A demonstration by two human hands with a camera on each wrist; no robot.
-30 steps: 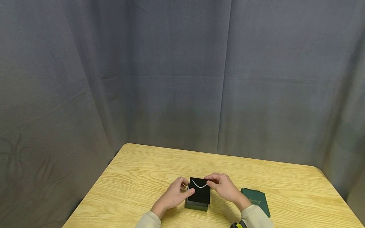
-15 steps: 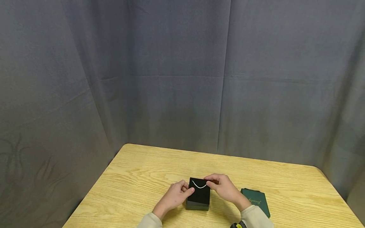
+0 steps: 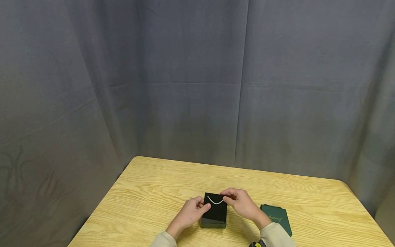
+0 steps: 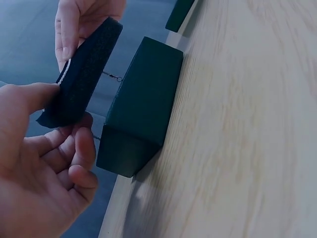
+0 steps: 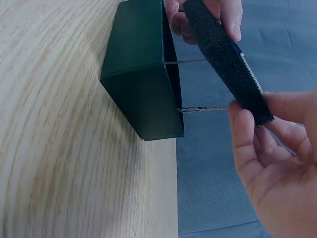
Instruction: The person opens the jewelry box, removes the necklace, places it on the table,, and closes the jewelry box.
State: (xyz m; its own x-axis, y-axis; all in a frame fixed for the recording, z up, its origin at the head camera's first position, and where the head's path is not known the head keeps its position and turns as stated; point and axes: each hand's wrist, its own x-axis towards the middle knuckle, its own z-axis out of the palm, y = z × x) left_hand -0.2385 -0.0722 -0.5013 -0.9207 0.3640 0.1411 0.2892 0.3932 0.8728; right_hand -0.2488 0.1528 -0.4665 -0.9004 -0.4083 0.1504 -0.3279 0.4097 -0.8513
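Note:
Both hands hold a black foam insert (image 3: 215,211) above the open dark green jewelry box base (image 4: 143,91). My left hand (image 3: 188,213) pinches the insert's left edge, thumb on the top face. At the far right corner, my right hand (image 3: 243,203) pinches it between thumb and fingers. A silver chain necklace (image 3: 215,202) crosses the insert's top face. Its ends hang behind the insert, and in the right wrist view the chain (image 5: 203,108) runs down toward the box opening. The insert is tilted and apart from the box. The box's inside is hidden.
The green box lid (image 3: 277,219), with gold lettering, lies to the right, beside my right forearm. Grey curtains (image 3: 191,103) stand behind and to the left of the wooden table (image 3: 160,185). A dark watch (image 3: 258,244) is at my right wrist.
The insert and the box base have come more nearly in line in the head view, the base shifting slightly right. My left hand has moved a little right; the right hand has hardly moved.

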